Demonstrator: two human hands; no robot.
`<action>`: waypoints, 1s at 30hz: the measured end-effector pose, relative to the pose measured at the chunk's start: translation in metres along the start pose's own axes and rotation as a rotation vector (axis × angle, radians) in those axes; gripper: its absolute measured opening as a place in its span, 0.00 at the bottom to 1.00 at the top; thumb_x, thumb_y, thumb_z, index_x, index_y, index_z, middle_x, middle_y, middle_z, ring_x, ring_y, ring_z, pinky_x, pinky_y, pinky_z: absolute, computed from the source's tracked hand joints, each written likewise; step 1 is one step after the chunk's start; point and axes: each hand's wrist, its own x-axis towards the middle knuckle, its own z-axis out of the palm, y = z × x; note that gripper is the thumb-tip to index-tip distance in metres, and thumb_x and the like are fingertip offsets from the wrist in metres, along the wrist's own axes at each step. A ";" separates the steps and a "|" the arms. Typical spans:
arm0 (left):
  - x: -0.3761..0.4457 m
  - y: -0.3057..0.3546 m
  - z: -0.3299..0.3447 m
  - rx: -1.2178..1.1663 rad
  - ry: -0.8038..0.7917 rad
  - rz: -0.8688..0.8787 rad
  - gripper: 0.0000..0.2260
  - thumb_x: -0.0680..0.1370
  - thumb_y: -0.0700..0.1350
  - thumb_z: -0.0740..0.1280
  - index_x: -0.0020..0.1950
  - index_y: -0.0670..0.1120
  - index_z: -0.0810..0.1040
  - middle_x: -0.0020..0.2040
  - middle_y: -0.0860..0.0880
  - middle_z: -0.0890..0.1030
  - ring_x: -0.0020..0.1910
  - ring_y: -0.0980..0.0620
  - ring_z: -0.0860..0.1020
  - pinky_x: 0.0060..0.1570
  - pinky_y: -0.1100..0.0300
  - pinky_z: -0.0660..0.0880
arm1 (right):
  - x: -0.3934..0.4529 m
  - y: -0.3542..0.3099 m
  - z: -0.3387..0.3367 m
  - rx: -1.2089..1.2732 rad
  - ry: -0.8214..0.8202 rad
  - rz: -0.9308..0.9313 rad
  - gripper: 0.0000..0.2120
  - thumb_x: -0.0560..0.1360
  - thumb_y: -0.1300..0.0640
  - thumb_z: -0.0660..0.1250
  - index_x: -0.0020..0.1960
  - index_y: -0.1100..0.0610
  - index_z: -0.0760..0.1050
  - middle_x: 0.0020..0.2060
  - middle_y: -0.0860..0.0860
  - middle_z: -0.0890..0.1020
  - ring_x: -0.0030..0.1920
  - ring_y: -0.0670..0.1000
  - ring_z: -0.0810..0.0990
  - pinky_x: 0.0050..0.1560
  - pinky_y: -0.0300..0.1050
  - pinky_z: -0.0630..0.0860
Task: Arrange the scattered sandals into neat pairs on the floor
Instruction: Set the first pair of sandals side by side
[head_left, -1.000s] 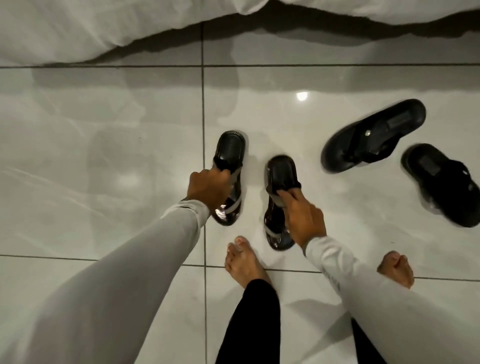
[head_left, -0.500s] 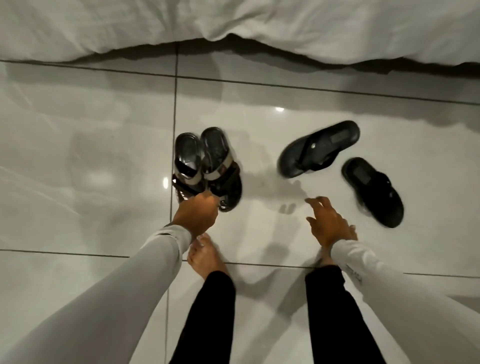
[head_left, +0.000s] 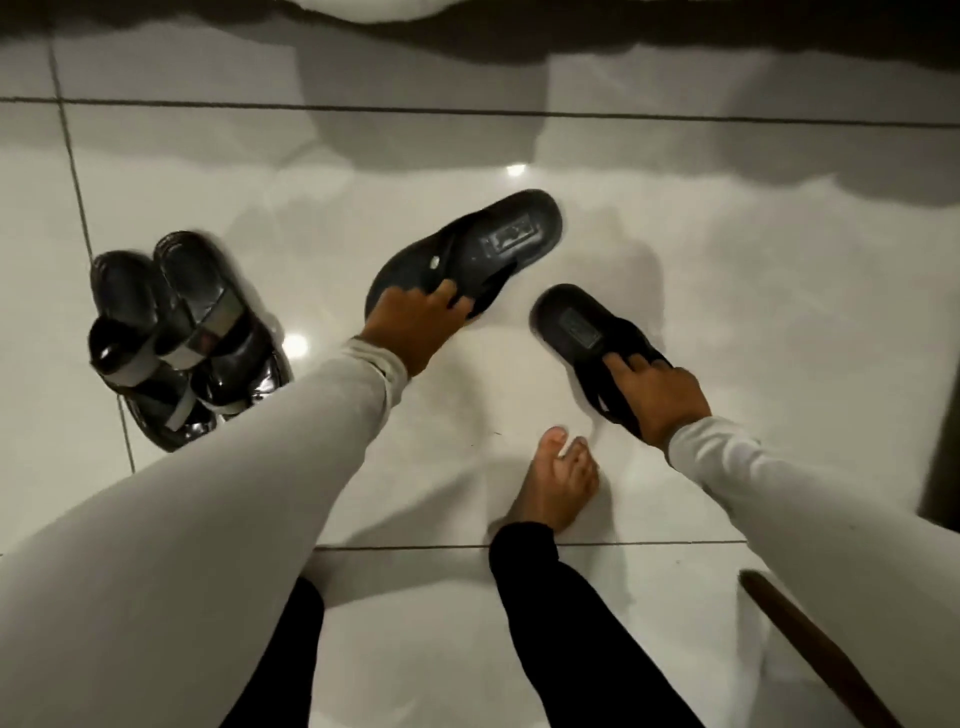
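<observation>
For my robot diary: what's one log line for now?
left hand on flip-flop | right hand on other flip-flop | glossy sandals paired

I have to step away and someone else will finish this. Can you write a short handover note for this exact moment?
Left hand: gripping the toe end of the farther black flip-flop, which lies at an angle.
Right hand: fingers on the strap of the nearer black flip-flop; a closed grip cannot be confirmed.
Done: the glossy strapped sandals sit side by side on the tiled floor, far left.
Left: bring the two flip-flops together, parallel, as a pair.
</observation>
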 end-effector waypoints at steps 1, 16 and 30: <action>0.006 -0.001 -0.003 0.004 -0.085 -0.024 0.27 0.78 0.36 0.63 0.77 0.49 0.63 0.72 0.43 0.70 0.57 0.38 0.81 0.51 0.49 0.77 | 0.000 0.004 -0.001 0.011 -0.006 -0.030 0.26 0.74 0.50 0.70 0.69 0.54 0.68 0.60 0.56 0.79 0.56 0.61 0.82 0.50 0.51 0.79; 0.042 0.091 -0.068 -0.572 -0.029 -0.143 0.16 0.79 0.47 0.64 0.67 0.49 0.69 0.60 0.42 0.79 0.55 0.34 0.81 0.51 0.42 0.78 | -0.005 0.043 -0.082 0.595 0.120 0.027 0.17 0.76 0.67 0.64 0.61 0.53 0.74 0.58 0.58 0.75 0.50 0.62 0.82 0.52 0.54 0.81; 0.158 0.192 -0.100 -0.827 0.036 -0.178 0.16 0.79 0.40 0.63 0.68 0.42 0.72 0.61 0.36 0.80 0.59 0.32 0.79 0.59 0.40 0.77 | 0.048 0.183 -0.067 0.371 0.083 -0.098 0.13 0.76 0.64 0.64 0.60 0.57 0.76 0.60 0.60 0.75 0.53 0.64 0.79 0.51 0.54 0.79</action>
